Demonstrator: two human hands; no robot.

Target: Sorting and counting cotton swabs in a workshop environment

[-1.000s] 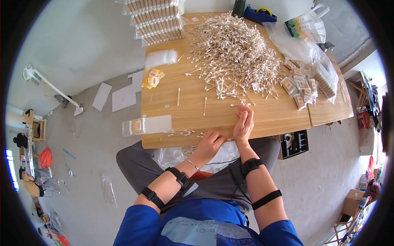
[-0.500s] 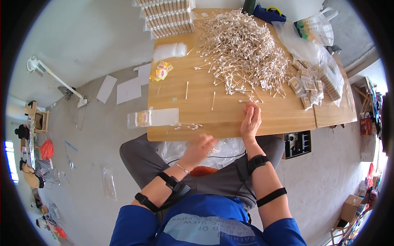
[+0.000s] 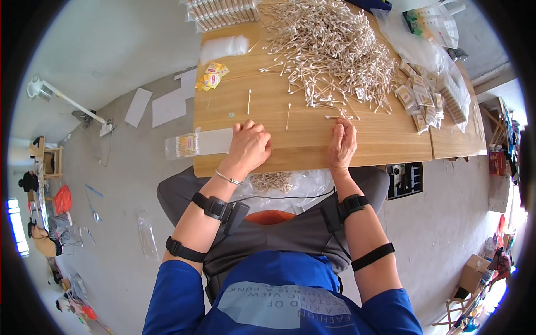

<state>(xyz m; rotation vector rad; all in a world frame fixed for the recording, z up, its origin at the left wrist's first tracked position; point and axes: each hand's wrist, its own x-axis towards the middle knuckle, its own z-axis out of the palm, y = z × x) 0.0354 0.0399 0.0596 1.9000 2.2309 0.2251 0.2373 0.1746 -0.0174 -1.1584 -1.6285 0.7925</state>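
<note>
My left hand point(image 3: 248, 146) rests on the near table edge, palm down with fingers curled, beside a white paper strip point(image 3: 215, 140). Its fingers cover the spot where a small bunch of swabs lay, so what is in them is hidden. A clear packet of cotton swabs with a yellow label point(image 3: 187, 144) lies on the strip's left end. My right hand point(image 3: 342, 144) is on the table with its fingers bent together, fingertips close to a few loose swabs point(image 3: 338, 117). Beyond it spreads a large heap of cotton swabs point(image 3: 340, 53). Single swabs point(image 3: 288, 116) lie between the hands and the heap.
Yellow labels point(image 3: 212, 76), clear bags point(image 3: 224, 48) and stacked swab packs point(image 3: 220, 14) are at the left. Finished-looking packets point(image 3: 420, 100) and a large plastic bag point(image 3: 452, 97) sit at the right. Below the table edge, a plastic bag of swabs point(image 3: 272, 181) lies over my lap.
My left hand has moved up from over my lap onto the table, covering the small bunch of swabs. My right hand stays almost in place. The view has tilted slightly.
</note>
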